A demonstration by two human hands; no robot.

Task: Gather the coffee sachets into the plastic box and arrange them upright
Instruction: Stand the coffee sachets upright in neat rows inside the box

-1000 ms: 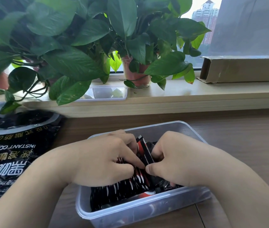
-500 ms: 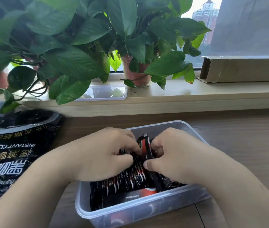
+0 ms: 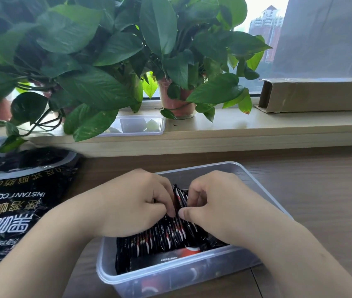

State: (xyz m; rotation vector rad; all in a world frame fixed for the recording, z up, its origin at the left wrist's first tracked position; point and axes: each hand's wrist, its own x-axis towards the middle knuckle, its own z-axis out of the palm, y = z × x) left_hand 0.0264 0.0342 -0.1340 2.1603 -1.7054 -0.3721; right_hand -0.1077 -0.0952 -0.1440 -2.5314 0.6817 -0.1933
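Left hand (image 3: 136,203) and right hand (image 3: 215,208) pinch upright coffee sachets (image 3: 170,233) inside the plastic box (image 3: 254,181); its far end holds open room.

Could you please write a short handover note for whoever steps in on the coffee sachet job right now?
Left hand: inside the plastic box, fingers pressed against the row of coffee sachets.
Right hand: also in the box, thumb and fingers pinching one sachet that sticks up above the row.
Done: most sachets stand on edge in a row in the box.
Left: seat the raised sachet, and stand up at least one sachet lying flat at the near wall. The instant coffee bag lies on the table to the left; contents not visible.
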